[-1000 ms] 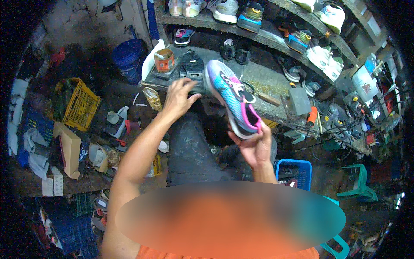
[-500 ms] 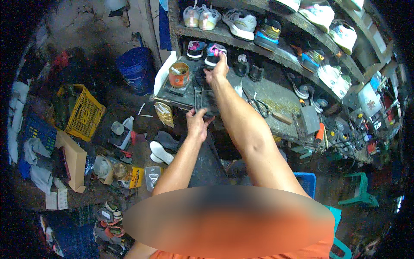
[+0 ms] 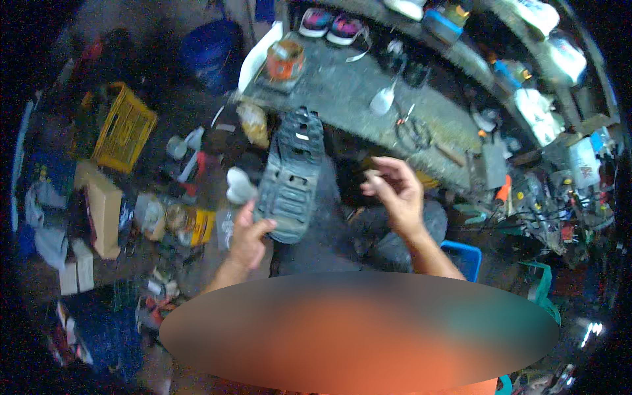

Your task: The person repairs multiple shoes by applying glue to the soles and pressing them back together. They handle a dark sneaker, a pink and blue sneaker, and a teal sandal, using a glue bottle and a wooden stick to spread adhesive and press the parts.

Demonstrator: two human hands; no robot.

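My left hand (image 3: 249,240) grips the near end of a black shoe sole (image 3: 289,181), thumb on top. The sole points away from me, its ridged, slotted face upward, above my dark-clothed legs. To the right, apart from the sole, my right hand (image 3: 401,197) is raised with its fingers curled and thumb tip meeting a finger. Something small and pale may sit in that pinch, but blur hides what it is. Beyond both hands is the grey workbench (image 3: 355,72), bearing an orange can (image 3: 285,60) and a pair of small pink-and-blue sneakers (image 3: 343,29).
Scissors (image 3: 413,133) and a wooden-handled tool (image 3: 451,155) lie on the bench's right part. Shelves with several shoes rise behind. Left of me are a yellow crate (image 3: 125,131), a cardboard box (image 3: 102,210) and a blue bucket (image 3: 212,52). A blue plastic stool (image 3: 464,260) stands right.
The black sole has come off the bench toward me in my left hand. My right hand has drawn back from the bench to the right. The view has tilted down.
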